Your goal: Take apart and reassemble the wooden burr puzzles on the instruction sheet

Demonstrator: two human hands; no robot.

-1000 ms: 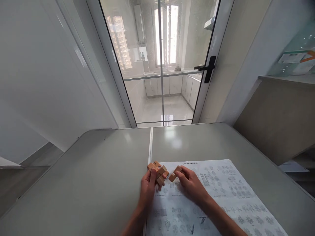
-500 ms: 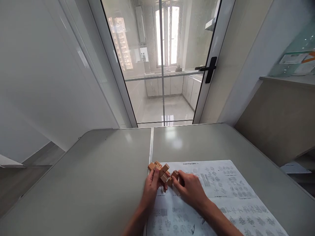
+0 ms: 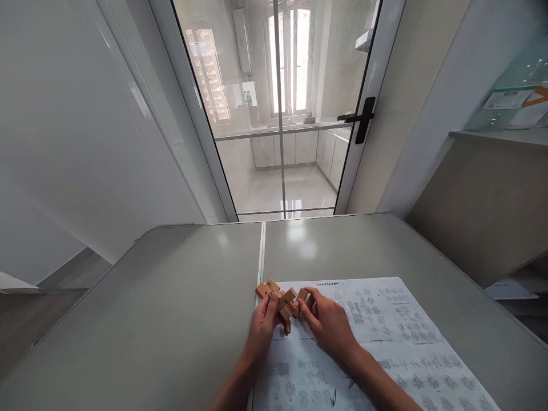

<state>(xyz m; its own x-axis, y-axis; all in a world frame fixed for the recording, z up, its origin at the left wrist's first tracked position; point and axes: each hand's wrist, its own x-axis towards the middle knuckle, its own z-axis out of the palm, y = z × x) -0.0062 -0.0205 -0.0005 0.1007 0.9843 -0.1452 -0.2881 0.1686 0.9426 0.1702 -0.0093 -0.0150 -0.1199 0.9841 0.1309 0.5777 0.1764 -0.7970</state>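
My left hand (image 3: 263, 321) is closed around a cluster of interlocking wooden puzzle pieces (image 3: 286, 298), with notched blocks sticking out in several directions. Just right of it, my right hand (image 3: 327, 317) pinches a single wooden puzzle piece (image 3: 302, 294) between thumb and fingers, tilted upward. A narrow gap shows between this piece and the top of the cluster; lower down, fingers hide whether they touch. More wooden blocks (image 3: 263, 289) show behind the left fingers, and I cannot tell whether they belong to the cluster. Beneath the hands lies a printed instruction sheet (image 3: 372, 337) with rows of small diagrams.
The grey-green table (image 3: 171, 308) has a pale seam (image 3: 262, 251) running away from me. Beyond its far edge stands a glass door (image 3: 308, 171) with a black handle (image 3: 365, 120). At the right is a shelf (image 3: 496, 137) bearing a clear plastic package (image 3: 514, 103).
The piece in my right hand has risen slightly and turned, showing a lighter face. My left hand keeps its hold on the cluster. The view has shifted a little.
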